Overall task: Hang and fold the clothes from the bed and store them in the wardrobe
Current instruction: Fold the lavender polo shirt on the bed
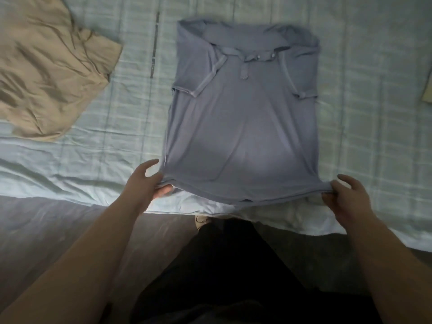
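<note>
A lavender-blue polo shirt [243, 118] lies front-up on the bed [131, 127], collar at the far end, both sleeves folded in over the chest. My left hand [149, 181] pinches the near-left corner of its hem. My right hand [343, 195] pinches the near-right corner. The hem is lifted slightly off the sheet between the two hands, near the bed's front edge.
A crumpled beige garment [49, 73] lies on the bed at the far left. The corner of another pale item [427, 92] shows at the right edge. The light checked sheet covers the bed. My dark trousers and one shoe [202, 220] are below, at the bedside.
</note>
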The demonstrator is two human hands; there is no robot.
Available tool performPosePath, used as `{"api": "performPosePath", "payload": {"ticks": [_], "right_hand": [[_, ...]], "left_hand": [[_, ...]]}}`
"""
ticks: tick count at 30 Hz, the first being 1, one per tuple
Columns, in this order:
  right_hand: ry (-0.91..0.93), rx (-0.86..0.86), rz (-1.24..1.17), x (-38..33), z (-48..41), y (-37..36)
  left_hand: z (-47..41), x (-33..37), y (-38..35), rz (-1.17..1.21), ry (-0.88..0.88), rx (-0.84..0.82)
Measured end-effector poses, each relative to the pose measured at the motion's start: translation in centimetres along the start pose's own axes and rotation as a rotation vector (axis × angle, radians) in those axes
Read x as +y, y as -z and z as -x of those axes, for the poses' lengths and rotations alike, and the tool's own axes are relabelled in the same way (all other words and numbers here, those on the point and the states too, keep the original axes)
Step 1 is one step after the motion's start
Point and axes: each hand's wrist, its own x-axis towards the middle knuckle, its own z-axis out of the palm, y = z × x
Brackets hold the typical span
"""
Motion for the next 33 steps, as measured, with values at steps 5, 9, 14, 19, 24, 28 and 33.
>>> {"api": "performPosePath", "payload": {"ticks": [5, 9, 14, 19, 24, 28, 33], "right_hand": [[0.086, -0.132, -0.032, -7.7, -2.2, -3.5], [0.116, -0.192, -0.061, -13.2, -4.9, -6.8], [0.135, -0.259, -0.065, -18.3, -9.5, -10.8], [0.092, -0.238, -0.156, -22.6, -13.5, -15.2], [0.113, -0.23, -0.214, -26.2, -17.8, -19.4], [0.177, -0.193, -0.214, -28.1, -21.3, -22.8], [0.261, -0.205, -0.214, -29.5, -24.8, -26.0]], "left_hand": [[-1.2, 6.6, -4.0, 0.239, -0.041, -0.075], [-4.7, 11.7, -6.7, 0.38, -0.037, -0.005], [-9.9, 17.3, -8.7, 0.495, -0.03, 0.052], [-15.5, 22.0, -10.8, 0.51, -0.074, 0.03], [-21.8, 25.9, -12.8, 0.467, -0.121, -0.001], [-26.9, 28.1, -13.4, 0.534, -0.114, -0.028], [-32.4, 30.6, -14.2, 0.605, -0.099, -0.061]]}}
